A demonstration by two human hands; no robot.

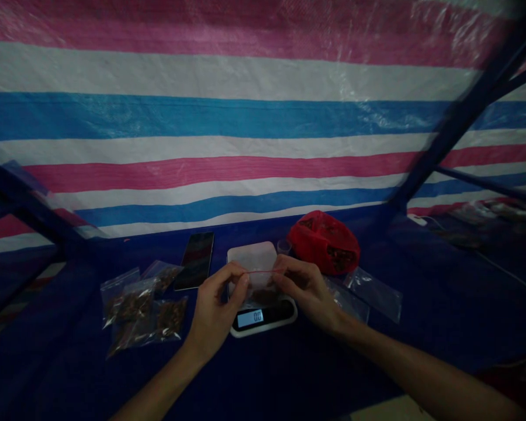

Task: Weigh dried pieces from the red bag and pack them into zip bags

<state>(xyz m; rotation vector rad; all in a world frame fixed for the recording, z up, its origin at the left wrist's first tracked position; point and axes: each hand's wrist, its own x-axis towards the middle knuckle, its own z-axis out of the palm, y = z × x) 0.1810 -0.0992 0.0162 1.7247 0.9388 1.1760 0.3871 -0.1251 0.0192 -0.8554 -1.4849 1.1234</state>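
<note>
Between my two hands is a clear zip bag [259, 286] with a red line along its top edge and something dark low inside it. My left hand [221, 301] pinches the left end of that edge, and my right hand [304, 287] pinches the right end. The bag is over a white digital scale [252, 252], whose lit display reads 0.0. I cannot tell whether the bag touches the scale. Just behind my right hand are a small clear cup [284, 246] and a red bag [322, 237] with brown dried pieces showing through its openings.
Several filled zip bags [135, 304] of brown pieces lie at the left, near a dark phone [196, 257]. Flat clear bags [374, 292] lie to the right. Blue frame bars [447, 131] slant up at both sides, before a striped sheet [228, 120].
</note>
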